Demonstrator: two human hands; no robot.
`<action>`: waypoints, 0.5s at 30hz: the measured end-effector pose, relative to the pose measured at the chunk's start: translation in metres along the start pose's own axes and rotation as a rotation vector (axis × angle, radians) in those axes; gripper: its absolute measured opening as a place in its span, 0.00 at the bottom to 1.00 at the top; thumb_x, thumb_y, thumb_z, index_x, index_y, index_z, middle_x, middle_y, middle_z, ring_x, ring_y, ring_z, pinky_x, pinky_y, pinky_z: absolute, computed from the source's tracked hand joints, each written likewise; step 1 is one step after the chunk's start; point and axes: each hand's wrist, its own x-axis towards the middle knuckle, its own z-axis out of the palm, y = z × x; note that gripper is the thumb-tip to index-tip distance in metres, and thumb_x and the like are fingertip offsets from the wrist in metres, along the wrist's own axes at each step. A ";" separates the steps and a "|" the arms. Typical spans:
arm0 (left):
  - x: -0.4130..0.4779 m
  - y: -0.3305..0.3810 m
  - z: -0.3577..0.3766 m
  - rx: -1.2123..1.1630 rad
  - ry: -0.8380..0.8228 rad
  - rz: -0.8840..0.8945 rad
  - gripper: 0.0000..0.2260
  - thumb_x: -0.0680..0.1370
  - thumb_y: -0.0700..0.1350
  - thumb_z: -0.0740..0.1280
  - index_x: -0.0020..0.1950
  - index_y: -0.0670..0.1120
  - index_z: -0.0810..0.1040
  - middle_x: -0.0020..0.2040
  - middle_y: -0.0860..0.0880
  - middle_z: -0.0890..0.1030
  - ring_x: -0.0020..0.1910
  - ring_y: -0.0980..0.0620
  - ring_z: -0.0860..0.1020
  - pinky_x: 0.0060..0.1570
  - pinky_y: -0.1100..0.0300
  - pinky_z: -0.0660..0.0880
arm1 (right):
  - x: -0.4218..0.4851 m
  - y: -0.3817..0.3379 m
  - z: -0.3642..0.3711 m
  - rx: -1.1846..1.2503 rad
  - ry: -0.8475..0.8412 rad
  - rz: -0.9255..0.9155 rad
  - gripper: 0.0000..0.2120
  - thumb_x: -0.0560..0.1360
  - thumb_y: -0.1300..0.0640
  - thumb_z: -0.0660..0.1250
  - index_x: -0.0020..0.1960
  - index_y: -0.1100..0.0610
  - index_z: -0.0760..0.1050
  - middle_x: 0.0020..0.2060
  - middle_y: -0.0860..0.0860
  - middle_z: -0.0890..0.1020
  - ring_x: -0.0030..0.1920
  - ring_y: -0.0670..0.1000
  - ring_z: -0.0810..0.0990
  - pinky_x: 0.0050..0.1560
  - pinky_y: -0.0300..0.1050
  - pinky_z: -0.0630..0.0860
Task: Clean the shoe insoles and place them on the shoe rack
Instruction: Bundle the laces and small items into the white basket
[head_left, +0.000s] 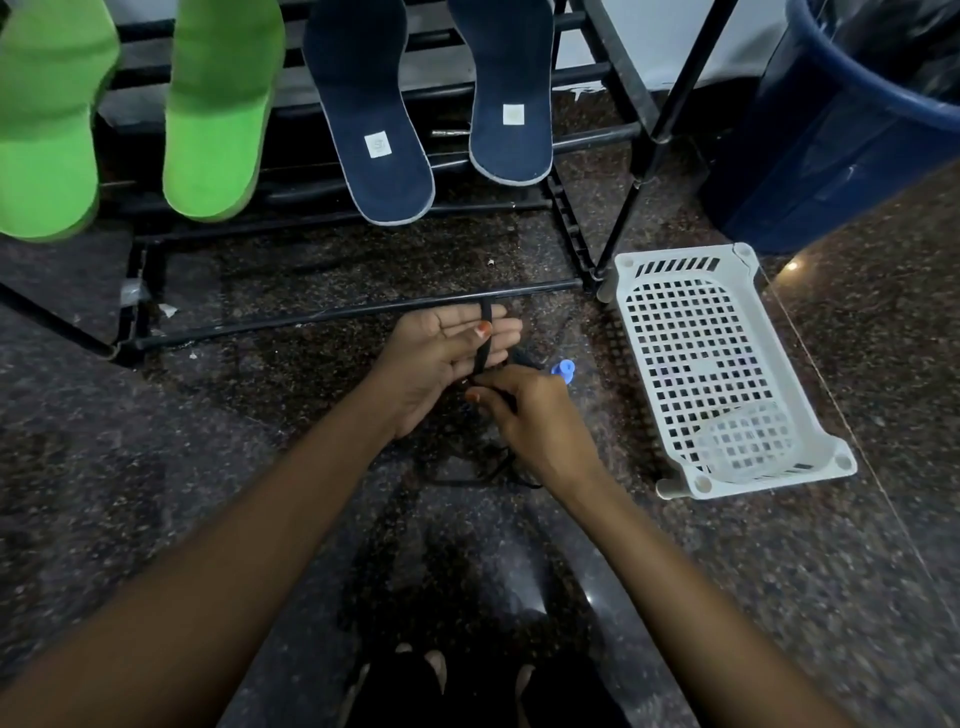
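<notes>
Far left, we see two smooth green foam insoles (218, 114) and, right of them, two navy fabric-faced insoles (374, 104) with pale edging. All four lean on the black tubular shoe rack (363, 306). Near centre, over speckled polished stone, the left hand (441, 358) lies flat, palm up and fingers straight, with a flat black lace (485, 322) looped round them. The right hand (535, 415) pinches that lace between thumb and fingertips. Further right are a small blue plastic piece (563, 370), a white lattice basket (675, 488) and a round blue bucket (831, 156).
</notes>
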 end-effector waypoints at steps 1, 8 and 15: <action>0.000 0.000 0.000 0.046 0.012 -0.002 0.10 0.80 0.32 0.58 0.59 0.36 0.75 0.48 0.46 0.83 0.44 0.56 0.83 0.47 0.64 0.79 | 0.001 0.000 -0.003 -0.014 0.021 -0.004 0.05 0.73 0.64 0.67 0.46 0.63 0.81 0.40 0.56 0.82 0.40 0.52 0.78 0.41 0.45 0.72; -0.002 -0.001 0.001 0.313 0.018 -0.062 0.09 0.80 0.35 0.61 0.56 0.43 0.78 0.45 0.50 0.82 0.37 0.65 0.80 0.39 0.72 0.75 | 0.013 -0.002 -0.019 -0.049 0.113 -0.025 0.06 0.69 0.67 0.69 0.43 0.59 0.82 0.40 0.53 0.83 0.42 0.52 0.81 0.43 0.47 0.77; -0.002 0.003 -0.001 0.323 -0.067 -0.097 0.12 0.81 0.34 0.58 0.62 0.35 0.74 0.44 0.47 0.84 0.41 0.57 0.83 0.51 0.63 0.78 | 0.024 -0.003 -0.032 0.162 0.140 0.018 0.08 0.69 0.73 0.66 0.41 0.64 0.81 0.36 0.52 0.81 0.35 0.35 0.77 0.38 0.27 0.73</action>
